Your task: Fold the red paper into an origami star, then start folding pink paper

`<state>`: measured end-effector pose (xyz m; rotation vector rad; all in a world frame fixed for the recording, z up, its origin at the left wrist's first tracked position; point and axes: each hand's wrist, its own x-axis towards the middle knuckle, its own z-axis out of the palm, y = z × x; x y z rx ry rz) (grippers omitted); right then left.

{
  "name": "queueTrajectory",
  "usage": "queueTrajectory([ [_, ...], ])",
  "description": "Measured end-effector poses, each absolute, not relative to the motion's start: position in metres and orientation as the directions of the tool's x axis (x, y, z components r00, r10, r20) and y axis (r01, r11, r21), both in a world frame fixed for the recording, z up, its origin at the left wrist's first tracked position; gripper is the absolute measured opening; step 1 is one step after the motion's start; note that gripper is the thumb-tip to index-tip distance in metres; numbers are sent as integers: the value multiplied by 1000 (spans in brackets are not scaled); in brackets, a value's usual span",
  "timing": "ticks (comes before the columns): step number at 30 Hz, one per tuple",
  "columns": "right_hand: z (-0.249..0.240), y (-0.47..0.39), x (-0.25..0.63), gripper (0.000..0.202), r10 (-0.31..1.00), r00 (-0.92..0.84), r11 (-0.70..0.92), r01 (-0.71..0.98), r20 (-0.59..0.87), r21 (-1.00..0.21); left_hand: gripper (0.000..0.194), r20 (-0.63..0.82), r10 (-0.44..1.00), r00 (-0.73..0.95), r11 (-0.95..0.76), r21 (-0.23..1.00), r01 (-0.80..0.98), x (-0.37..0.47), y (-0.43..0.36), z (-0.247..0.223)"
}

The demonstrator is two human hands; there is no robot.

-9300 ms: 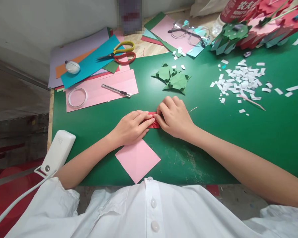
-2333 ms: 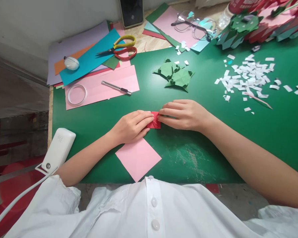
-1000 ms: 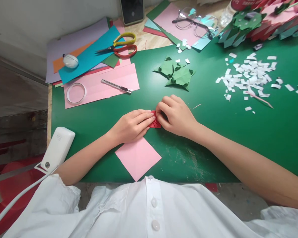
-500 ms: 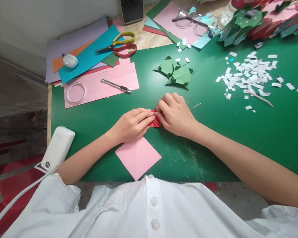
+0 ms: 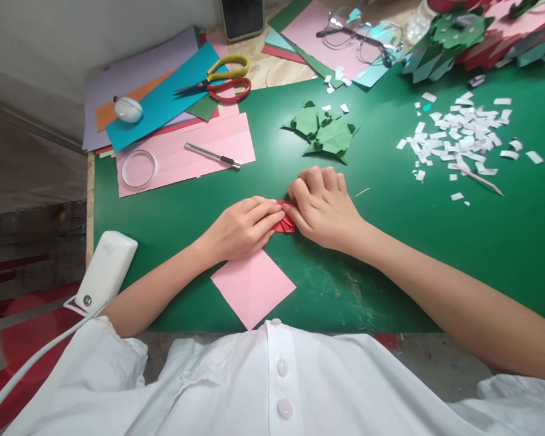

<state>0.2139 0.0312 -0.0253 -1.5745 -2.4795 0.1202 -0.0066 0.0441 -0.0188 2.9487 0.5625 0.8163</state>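
Right hand point(image 5: 326, 209) pinches red paper point(image 5: 287, 226) lying just leftward; left hand point(image 5: 237, 229) covers its left side, grip unclear to me.

Around one red folded paper point(image 5: 287, 225) were two green stars point(image 5: 331, 138) and one pair of glasses point(image 5: 361, 38) at one o'clock, three shirt buttons point(image 5: 281, 366) at six, one pink square point(image 5: 253, 289) at seven, one knife point(image 5: 212, 155) and one tape ring point(image 5: 155, 169) at ten, one pair of scissors point(image 5: 206, 83) at eleven.
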Motion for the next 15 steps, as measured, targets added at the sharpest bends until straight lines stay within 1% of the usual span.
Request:
queueTrajectory([
  [3, -26, 31, 216, 26, 891, -430, 451, 876, 145, -173, 24, 489, 358, 796, -931, 124, 343, -7, 44, -19],
  [7, -24, 33, 218, 25, 890, -444, 456, 872, 103, -180, 22, 491, 347, 799, -934, 100, 344, -7, 44, -19],
  [9, -23, 34, 219, 27, 884, -457, 468, 869, 100, -160, 22, 488, 351, 799, -933, 109, 343, -7, 44, -19],
  [15, -25, 34, 222, 26, 827, -539, 558, 823, 161, -108, 23, 471, 364, 803, -929, 129, 346, -8, 43, -19],
])
